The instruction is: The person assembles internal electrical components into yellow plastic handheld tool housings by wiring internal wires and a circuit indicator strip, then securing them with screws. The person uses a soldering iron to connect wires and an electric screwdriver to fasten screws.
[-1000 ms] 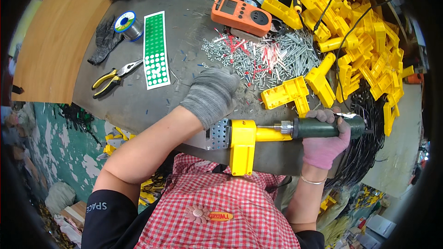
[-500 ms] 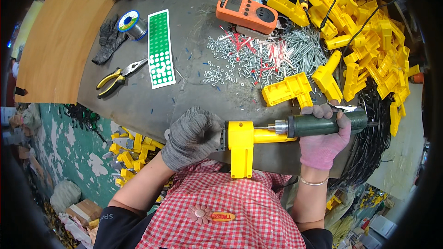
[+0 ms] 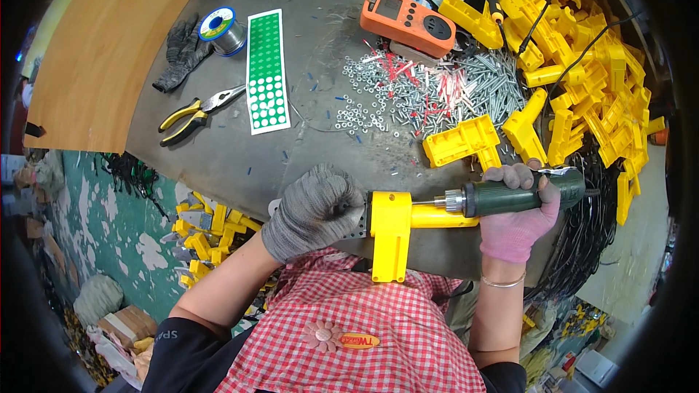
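Screws (image 3: 437, 91), orange multimeter (image 3: 408, 22) beyond yellow housing (image 3: 391, 233).

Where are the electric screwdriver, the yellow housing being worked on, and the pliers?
electric screwdriver (image 3: 520, 195), head view, on its green body.
yellow housing (image 3: 389, 236), head view, on its upright leg.
pliers (image 3: 191, 113), head view, on the yellow handles.

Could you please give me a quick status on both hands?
Left hand grips yellow plastic housing. Right hand holds green electric screwdriver, bit in housing. No obstruction.
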